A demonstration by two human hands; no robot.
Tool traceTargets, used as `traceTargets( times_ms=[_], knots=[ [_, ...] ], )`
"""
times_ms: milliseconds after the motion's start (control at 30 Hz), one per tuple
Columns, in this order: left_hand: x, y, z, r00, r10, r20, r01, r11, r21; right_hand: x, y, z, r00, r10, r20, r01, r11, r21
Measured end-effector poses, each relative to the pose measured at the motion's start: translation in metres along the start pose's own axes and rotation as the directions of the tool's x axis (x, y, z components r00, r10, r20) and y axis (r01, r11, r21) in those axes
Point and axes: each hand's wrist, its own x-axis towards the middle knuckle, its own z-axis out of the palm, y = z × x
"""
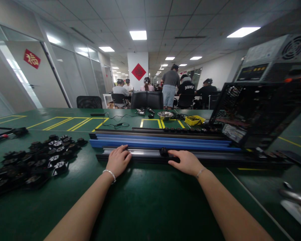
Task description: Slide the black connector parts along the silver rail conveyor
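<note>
A long black rail [145, 158] with a silvery channel lies across the green table. On its left part rests my left hand [118, 160], fingers stretched out and apart over the channel. A small black block [163, 152] sits in the rail near the middle. Just right of that block is my right hand [187, 161], thumb and index finger apart at the rail's front edge, with nothing visible between them. Whether its fingertips touch the block I cannot tell. Behind the rail, parallel to it, lies a blue rail [160, 142].
Many small black parts [37, 160] are heaped at left. An open computer case [256, 113] stands at right with a power supply [273, 60] on top. Farther back are a metal bowl [165, 115] and a yellow tray [195, 120]. Several people sit or stand beyond the table.
</note>
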Motion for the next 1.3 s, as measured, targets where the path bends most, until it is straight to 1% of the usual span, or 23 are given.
traceTargets(
  times_ms=[533,967,1133,1300],
  knots=[
    [0.0,0.001,-0.001,1.0,-0.009,0.008,0.009,1.0,0.001,0.002,-0.003,0.004,0.999,-0.037,0.028,0.037,0.999,0.013],
    [0.0,0.001,0.0,1.0,-0.009,0.008,0.009,1.0,-0.016,0.003,-0.012,0.003,0.998,-0.056,0.041,0.056,0.998,0.001],
    [0.0,0.001,0.0,1.0,-0.006,0.006,0.006,1.0,-0.008,0.004,-0.017,0.004,0.998,-0.046,0.041,0.046,0.999,-0.016],
    [0.0,0.003,-0.002,1.0,-0.017,0.021,0.017,1.0,0.003,0.005,-0.017,0.004,0.996,-0.035,0.077,0.038,0.999,-0.028]
  ],
)
